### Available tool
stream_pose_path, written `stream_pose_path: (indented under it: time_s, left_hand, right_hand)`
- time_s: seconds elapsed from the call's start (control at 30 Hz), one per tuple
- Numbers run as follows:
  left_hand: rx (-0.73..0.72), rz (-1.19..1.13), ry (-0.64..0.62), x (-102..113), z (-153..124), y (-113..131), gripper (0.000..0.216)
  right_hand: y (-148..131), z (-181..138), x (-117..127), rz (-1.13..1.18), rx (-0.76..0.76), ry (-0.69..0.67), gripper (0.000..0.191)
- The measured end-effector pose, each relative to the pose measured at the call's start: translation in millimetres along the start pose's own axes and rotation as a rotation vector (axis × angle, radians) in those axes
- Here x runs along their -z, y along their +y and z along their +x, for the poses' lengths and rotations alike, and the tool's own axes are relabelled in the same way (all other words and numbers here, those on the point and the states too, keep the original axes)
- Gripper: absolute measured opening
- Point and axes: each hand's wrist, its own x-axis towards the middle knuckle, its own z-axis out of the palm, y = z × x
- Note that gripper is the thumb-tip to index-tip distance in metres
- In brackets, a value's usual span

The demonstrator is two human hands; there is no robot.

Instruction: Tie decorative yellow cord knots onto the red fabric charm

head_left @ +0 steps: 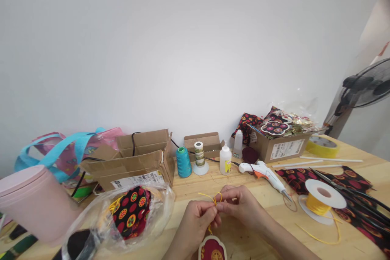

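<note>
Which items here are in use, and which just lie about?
In use: left hand, right hand, yellow cord, red ornament, cord spool.
Lying about: glue gun, teal thread cone, cardboard box, pink container, fan.

A bare strip of table (195, 185) lies open just beyond the left hand (195, 220) and right hand (241, 206), both pinched on a yellow cord (214, 199). Its far side is fenced by a teal thread cone (183, 161), a glue bottle (225, 159) and a slanting glue gun (265, 173). On the left a bulging plastic bag (100, 215) crowds the left hand, with a cardboard box (137, 164) behind it; on the right the wood is open up to the cord reel (323, 198).
</note>
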Motion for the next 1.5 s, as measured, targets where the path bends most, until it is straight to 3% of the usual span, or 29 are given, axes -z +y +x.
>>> stream_pose_path:
  time_s: [0.47,0.8,1.5]
  left_hand:
    - [0.03,-0.02,-0.017,-2.7,-1.4,5.7,0.026]
    - [-0.036,0.143,-0.031,-2.6,-2.9,6.7,0.029]
    - [0.005,-0.021,-0.038,-1.6,-0.8,0.9,0.029]
  right_hand:
    - [0.3,0.8,0.2,0.149,-0.091,0.001,0.014]
    - [1.1,0.0,-1.9,0.332,-0.253,-0.016,0.025]
    - [-1.4,-1.8,1.0,0.375,-0.331,-0.02,0.019]
